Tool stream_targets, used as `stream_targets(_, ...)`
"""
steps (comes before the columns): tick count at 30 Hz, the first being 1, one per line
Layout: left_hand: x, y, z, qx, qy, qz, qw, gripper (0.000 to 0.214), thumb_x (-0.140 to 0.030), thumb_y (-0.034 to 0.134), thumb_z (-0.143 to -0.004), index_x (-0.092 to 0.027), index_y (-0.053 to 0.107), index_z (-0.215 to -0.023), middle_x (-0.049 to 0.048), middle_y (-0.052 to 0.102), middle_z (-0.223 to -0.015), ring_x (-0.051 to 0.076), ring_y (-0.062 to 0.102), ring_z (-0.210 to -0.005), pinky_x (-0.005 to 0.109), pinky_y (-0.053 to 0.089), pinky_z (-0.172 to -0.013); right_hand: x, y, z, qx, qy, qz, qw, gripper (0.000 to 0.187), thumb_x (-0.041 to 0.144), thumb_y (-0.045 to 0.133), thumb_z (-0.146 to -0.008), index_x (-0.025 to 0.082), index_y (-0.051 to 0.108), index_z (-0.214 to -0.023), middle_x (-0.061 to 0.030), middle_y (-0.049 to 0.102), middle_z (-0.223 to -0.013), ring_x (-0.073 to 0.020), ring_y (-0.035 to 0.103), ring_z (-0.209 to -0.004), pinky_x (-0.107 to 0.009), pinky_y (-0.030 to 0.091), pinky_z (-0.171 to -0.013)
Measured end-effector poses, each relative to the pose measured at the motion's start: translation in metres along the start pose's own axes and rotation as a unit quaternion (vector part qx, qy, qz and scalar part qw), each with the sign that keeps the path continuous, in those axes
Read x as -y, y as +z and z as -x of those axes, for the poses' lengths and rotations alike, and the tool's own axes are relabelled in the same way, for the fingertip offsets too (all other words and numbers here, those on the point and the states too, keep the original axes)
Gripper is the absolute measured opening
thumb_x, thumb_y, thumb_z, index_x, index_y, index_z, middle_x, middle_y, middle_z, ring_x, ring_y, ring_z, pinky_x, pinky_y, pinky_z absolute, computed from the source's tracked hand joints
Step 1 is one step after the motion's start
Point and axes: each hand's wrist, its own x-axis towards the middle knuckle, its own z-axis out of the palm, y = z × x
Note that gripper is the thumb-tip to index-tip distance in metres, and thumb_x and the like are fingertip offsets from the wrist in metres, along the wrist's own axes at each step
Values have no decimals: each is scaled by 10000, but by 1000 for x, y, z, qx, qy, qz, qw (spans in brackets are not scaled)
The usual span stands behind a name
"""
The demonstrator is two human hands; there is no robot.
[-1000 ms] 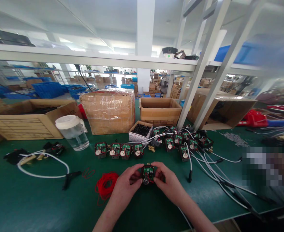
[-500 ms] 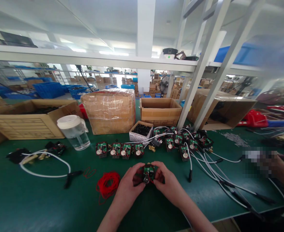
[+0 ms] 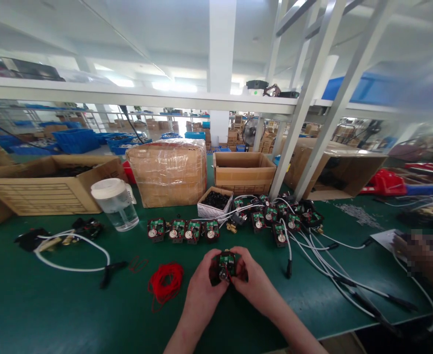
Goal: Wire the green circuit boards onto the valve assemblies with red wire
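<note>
Green-boarded unit (image 3: 228,264), held from both sides

The left hand (image 3: 206,280) and right hand (image 3: 256,275) had their fingers clamped on its opposite edges, the unit between them — likely light and stiff, its exposed circuitry fragile, so those outer edges suited holding best. Red wire (image 3: 157,285) lay left of the fingers.

The taped carton (image 3: 168,172) is matt cardboard under glossy film. Left of it, the jug (image 3: 118,209) looks like smooth, clear plastic; right of it, the rack post (image 3: 289,147) like painted metal. In front of it, the surface (image 3: 91,314) has a smooth sheen; the handheld circuit-board module (image 3: 228,263), a shiny, metallic-looking round part (image 3: 223,274).
</note>
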Motion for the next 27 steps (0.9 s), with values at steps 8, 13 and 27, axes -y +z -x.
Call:
stream_targets(8,-4,-2,1,11,-3,-9,1000,574,-171,642,-710,-261,531,-1265,41,713,-1167,231,701,-1032,364,523,-942,2,-5,0,16,-3,-1,1000,615,23,572,-728,272,497,-1286,48,539,-834,-153,559,-730,-265,448,-666)
stream_targets(13,-9,-14,0,71,-8,29,997,587,-127,599,-713,-251,512,-1281,21,728,-1038,218,705,-965,339,530,-900,0,-10,-2,31,-15,12,999,643,0,547,-728,275,495,-1308,45,538,-842,-153,561,-756,-272,454,-707)
stream_targets(27,3,-34,-2,178,-6,105,978,656,-106,536,-789,-268,428,-1416,59,671,-1210,210,670,-1071,359,490,-978,30,-64,-89,-37,-53,117,991,215,179,540,-860,214,617,-1058,29,605,-760,-157,616,-701,-295,478,-709)
